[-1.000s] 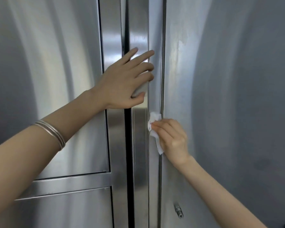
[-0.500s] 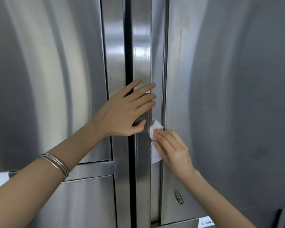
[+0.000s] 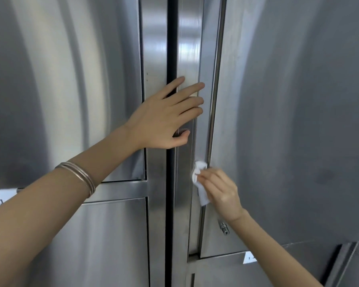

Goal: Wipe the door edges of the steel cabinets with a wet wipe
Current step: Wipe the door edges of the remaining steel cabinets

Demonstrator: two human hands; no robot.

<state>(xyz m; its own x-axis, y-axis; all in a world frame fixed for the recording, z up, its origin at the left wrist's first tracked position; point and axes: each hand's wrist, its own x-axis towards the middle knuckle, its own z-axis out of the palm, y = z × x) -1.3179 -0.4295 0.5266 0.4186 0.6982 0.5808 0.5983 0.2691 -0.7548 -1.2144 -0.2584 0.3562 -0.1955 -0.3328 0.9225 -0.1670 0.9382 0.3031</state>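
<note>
Steel door edge (image 3: pixel 201 146): right hand (image 3: pixel 220 193) holds wipe (image 3: pixel 197 172) there (left hand (image 3: pixel 162 119) flat).

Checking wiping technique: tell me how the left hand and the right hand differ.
The left hand lies flat with straight fingers; the right hand pinches a white wipe. The left hand is higher, across the dark gap; the right hand is lower, at the right door edge. The left hand's wrist wears bangles; the right hand's is bare. Both touch the cabinet.
</note>
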